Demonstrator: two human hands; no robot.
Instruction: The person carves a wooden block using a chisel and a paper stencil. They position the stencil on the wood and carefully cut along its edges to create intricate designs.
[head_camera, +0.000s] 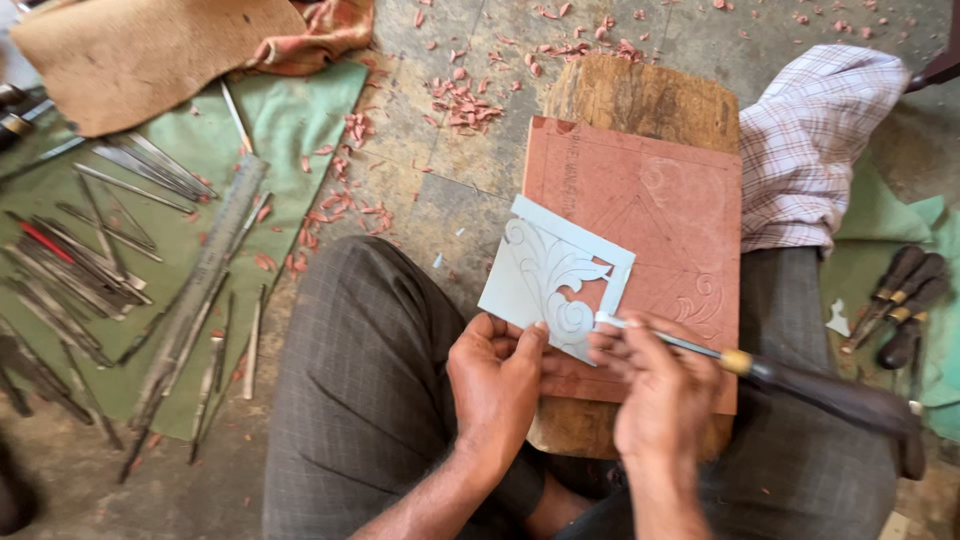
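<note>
A reddish wooden panel (650, 200) with faint traced lines lies on a wooden block (640, 95) in front of me. My left hand (497, 375) pinches the lower edge of a pale grey paper stencil (520, 290) with a leaf scroll cut out. The stencil lies tilted over the panel's left edge. My right hand (660, 385) grips a dark-handled carving tool (800, 385) whose thin metal tip touches the stencil's lower right corner.
Several chisels and a steel ruler (200, 275) lie on a green cloth (290, 120) at left. More dark-handled tools (900, 300) rest at right. Reddish wood chips (465, 100) scatter the stone floor. A checked cloth (810, 140) lies over my right knee.
</note>
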